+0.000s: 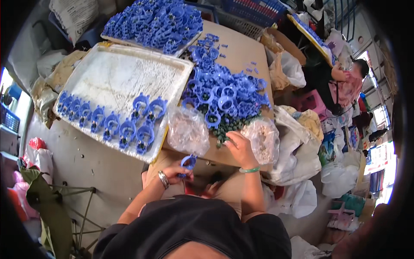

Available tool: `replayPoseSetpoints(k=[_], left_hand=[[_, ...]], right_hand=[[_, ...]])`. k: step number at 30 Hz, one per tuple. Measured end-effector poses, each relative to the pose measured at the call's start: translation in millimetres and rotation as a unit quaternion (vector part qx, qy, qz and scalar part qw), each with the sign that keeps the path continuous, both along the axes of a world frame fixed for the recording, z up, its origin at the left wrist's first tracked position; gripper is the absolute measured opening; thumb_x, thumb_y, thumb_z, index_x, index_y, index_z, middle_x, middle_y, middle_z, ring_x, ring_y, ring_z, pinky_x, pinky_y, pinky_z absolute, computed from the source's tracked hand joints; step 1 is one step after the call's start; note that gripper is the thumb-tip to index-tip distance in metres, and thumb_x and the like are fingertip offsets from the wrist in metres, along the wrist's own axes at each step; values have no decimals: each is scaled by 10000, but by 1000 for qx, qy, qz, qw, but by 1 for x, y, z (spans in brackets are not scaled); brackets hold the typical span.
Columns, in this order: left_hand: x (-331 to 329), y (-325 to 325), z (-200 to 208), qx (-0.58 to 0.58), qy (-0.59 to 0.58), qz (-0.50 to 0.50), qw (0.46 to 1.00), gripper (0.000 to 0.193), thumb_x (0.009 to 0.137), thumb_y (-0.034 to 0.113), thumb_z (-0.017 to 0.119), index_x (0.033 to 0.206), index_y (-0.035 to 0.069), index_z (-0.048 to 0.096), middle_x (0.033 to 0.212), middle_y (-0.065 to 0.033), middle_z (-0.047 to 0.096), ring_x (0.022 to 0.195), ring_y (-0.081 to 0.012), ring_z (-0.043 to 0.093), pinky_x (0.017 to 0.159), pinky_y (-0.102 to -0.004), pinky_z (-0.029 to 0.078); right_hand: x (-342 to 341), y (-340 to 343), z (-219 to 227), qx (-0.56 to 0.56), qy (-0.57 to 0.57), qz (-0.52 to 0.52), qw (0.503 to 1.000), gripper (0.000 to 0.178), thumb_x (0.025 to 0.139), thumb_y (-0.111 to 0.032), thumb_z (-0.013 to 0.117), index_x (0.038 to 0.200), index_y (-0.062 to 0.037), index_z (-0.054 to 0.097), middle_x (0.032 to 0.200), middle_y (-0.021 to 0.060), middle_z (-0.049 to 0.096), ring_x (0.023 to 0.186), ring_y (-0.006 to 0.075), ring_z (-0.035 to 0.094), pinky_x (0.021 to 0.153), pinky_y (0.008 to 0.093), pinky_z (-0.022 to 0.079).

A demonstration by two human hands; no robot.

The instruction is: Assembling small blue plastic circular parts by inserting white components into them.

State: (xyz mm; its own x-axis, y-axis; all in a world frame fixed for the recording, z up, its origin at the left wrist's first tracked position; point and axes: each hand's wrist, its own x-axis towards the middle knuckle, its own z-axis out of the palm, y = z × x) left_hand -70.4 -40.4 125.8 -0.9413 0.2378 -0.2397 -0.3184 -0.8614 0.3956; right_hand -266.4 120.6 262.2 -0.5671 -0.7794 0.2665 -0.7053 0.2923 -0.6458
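Observation:
My left hand [174, 172] is closed round a blue plastic ring-shaped part [189, 161], held low in front of the table's near edge. Bent at the fingers, my right hand [241, 149] reaches to the near side of a heap of small dark green pieces [235, 126]. Its fingertips are drawn together, and whatever they hold is too small to make out. Just beyond the green pieces lies a loose pile of blue ring parts [226, 93]. Clear plastic bags of small pale pieces flank the heap, one bag [187, 129] on the left, another bag [263, 140] on the right.
A worn white tray [116, 71] at the left carries blue parts in rows along its near side. Behind it, another tray is heaped with blue parts [155, 21]. White sacks [297, 155] stand right of the table [246, 47]. A person [347, 84] sits farther right.

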Motion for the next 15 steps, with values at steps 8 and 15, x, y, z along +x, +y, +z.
replayPoseSetpoints(k=[8,15], left_hand=[[-3,6,-5,-28,10,-19,999,379,650,78,675,964,45,465,769,-103,562,733,-250,592,668,-405,507],[3,0,1,-37,34,-14,999,345,656,131,686,931,75,485,769,-59,563,769,-232,584,742,-406,464]], right_hand=[[42,17,-31,-41,-35,-21,998,225,768,-84,577,962,29,558,978,186,563,920,331,540,781,345,437],[65,37,-49,-40,-49,-3,998,193,765,-70,556,931,29,556,921,182,560,810,347,547,707,349,449]])
